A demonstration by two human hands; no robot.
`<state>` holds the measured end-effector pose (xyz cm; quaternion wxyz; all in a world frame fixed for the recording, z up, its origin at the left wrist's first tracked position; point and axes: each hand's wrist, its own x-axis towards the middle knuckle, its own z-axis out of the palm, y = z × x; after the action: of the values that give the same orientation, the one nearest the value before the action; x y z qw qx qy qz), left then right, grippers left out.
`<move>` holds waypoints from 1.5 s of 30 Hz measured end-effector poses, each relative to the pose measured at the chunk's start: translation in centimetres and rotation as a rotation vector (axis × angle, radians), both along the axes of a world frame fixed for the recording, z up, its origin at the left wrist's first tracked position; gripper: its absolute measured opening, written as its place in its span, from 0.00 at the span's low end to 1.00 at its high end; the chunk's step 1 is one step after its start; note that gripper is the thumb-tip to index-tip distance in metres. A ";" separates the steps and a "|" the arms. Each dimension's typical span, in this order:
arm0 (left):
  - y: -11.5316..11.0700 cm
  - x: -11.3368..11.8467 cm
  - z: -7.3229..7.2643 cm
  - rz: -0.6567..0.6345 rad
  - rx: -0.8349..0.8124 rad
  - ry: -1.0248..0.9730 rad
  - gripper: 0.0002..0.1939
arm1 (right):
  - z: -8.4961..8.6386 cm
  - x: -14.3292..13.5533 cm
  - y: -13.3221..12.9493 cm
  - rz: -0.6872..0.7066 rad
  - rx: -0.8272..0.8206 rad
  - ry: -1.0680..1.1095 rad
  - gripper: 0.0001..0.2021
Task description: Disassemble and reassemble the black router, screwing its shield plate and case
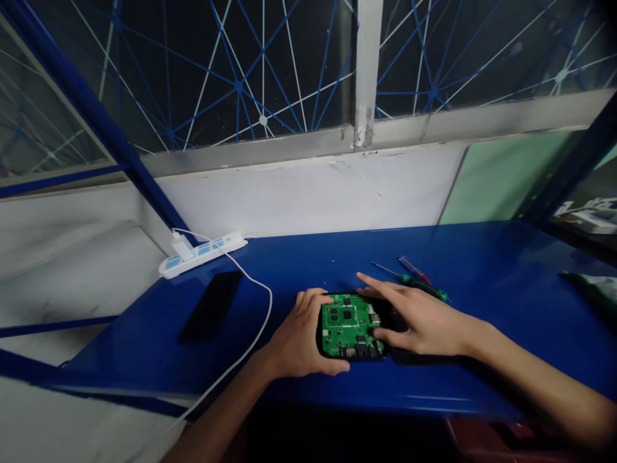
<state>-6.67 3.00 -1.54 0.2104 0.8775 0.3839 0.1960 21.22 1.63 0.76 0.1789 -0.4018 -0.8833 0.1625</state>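
Note:
A green circuit board (pixel 344 321) sits in a shallow black case (pixel 319 331) on the blue table. My left hand (pixel 297 334) grips the case's left side, fingers at the far edge and thumb along the near edge. My right hand (pixel 424 318) is spread over the right side. Its thumb tip touches the board's right edge near the connectors, while the index finger stretches out past the far corner. Beneath that hand lies a black flat piece (pixel 409 357), mostly covered. Beyond it rests a green-and-black-handled screwdriver (pixel 421 285).
A second screwdriver with a clear and red handle (pixel 413 269) lies beside the first. At the left are a black phone-like slab (pixel 211 307), a white power strip (pixel 205 254) and a white cable (pixel 270 302) crossing the blue table (pixel 299 257). Blue frame posts (pixel 144 193) stand behind.

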 end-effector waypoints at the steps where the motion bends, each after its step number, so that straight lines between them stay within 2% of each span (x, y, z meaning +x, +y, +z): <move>1: 0.0 0.0 0.0 0.000 0.003 -0.001 0.51 | 0.0 0.0 0.1 -0.001 -0.003 0.004 0.46; 7: -0.3 0.1 0.4 0.004 0.002 0.008 0.43 | -0.3 0.2 0.4 -0.006 -0.011 0.028 0.41; 13: -0.3 0.1 0.3 0.003 0.001 0.014 0.43 | -0.5 0.3 0.6 -0.046 0.037 0.035 0.37; 18: -0.3 0.0 0.4 -0.004 -0.005 0.018 0.43 | -0.1 2.1 1.8 -0.202 0.120 0.021 0.35; 21: -0.2 0.0 0.5 -0.010 -0.006 0.031 0.44 | 0.0 4.4 2.3 -0.263 0.107 -0.007 0.37; 24: -0.1 0.0 0.5 -0.021 -0.002 0.022 0.43 | -0.1 7.0 1.6 -0.227 0.080 -0.111 0.41; 28: -0.1 0.0 0.4 -0.019 -0.008 0.019 0.43 | -0.3 9.5 -0.8 -0.127 0.103 -0.196 0.49; 31: -0.2 0.0 0.4 -0.016 0.002 0.021 0.42 | -0.3 9.8 -2.3 -0.097 0.059 -0.227 0.58; 33: -0.2 0.0 0.4 -0.018 0.011 0.022 0.42 | -0.4 9.6 -2.7 -0.075 0.021 -0.242 0.60; 37: -0.3 -0.1 0.4 -0.032 0.013 0.043 0.42 | -1.3 9.3 -2.5 -0.094 -0.029 -0.211 0.58; 41: -0.2 -0.1 0.1 -0.030 0.040 0.058 0.43 | -2.2 9.5 -2.5 -0.118 0.027 -0.133 0.57; 45: -0.2 -0.2 -0.2 -0.029 0.040 0.071 0.44 | -1.5 9.4 -3.3 -0.118 0.077 -0.121 0.56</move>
<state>-6.92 2.81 -1.79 0.1818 0.8933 0.3745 0.1695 30.62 -1.64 -0.77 0.1497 -0.4551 -0.8728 0.0932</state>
